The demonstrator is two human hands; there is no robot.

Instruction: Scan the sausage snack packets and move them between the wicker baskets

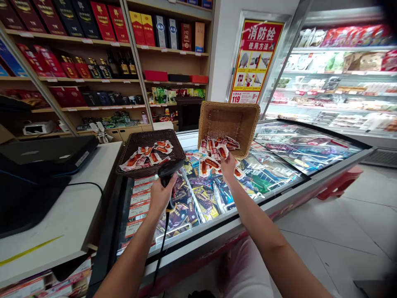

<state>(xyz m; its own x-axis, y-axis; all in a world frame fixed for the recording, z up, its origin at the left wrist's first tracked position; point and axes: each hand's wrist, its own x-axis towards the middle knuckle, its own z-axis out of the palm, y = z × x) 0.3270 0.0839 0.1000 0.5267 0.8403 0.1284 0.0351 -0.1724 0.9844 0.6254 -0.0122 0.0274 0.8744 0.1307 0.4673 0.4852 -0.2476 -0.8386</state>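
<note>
My left hand [161,193] is wrapped round the grip of a black barcode scanner [170,167], whose cord hangs down over the freezer's front. My right hand [228,166] is closed on a small sausage packet [222,152], white with a reddish-brown sausage showing. Around it, several like packets [205,167] spill from a tan wicker basket [231,120] that lies tipped on its side, its mouth towards me. To the left stands a dark brown wicker basket [127,153] with several more sausage packets [145,156] in it, just behind the scanner's head.
Both baskets rest on the glass top of a chest freezer [279,174] full of packaged ice creams. A white counter [34,248] with a black machine [40,157] stands at left. Shelves [102,78] of boxes rise behind; a lit chiller [341,82] is at right.
</note>
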